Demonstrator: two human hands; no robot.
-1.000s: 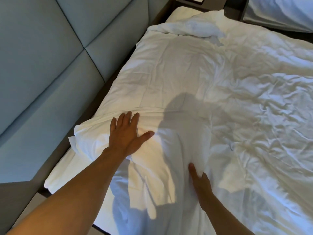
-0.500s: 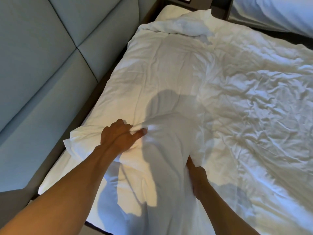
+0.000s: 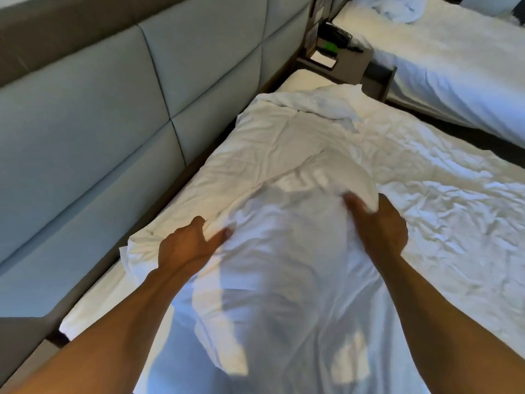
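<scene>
Padded headboard point(image 3: 119, 115) close beside duvet point(image 3: 284, 155).

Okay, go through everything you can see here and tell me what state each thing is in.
duvet, creased, spread over the mattress, near part bunched and lifted
left hand, grips a fold at the duvet's left edge
right hand, grips a raised bunch of duvet
far bed, unmade, bedding heaped at its head

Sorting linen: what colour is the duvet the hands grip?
The duvet is plain white, head view.
</scene>
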